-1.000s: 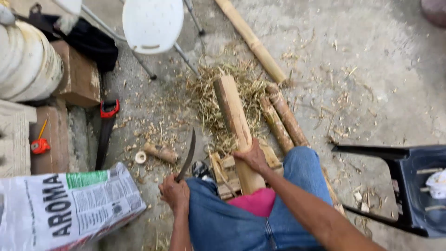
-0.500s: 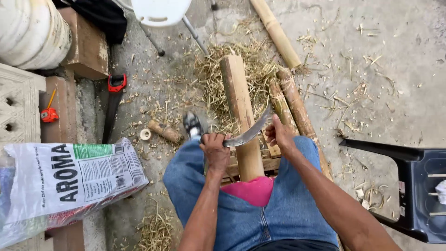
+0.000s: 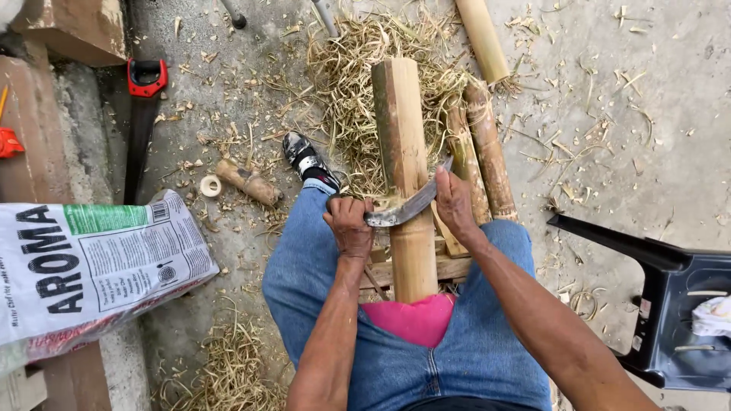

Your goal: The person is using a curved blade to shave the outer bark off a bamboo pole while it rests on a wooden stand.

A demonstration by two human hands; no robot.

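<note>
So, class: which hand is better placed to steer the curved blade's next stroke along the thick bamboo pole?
Left hand, probably: it grips the curved blade by its handle; the right hand only steadies the tip.

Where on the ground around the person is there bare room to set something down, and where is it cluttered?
Barest: the concrete floor right of the bamboo pieces, above the black chair. A smaller patch lies between the handsaw and the shoe. Crowded: shavings around the bamboo pole, worked by both hands with the curved knife.

Single head-worn view, steeply downward and close, over blue-jeaned lap toward shaving-strewn grey concrete floor.
</note>
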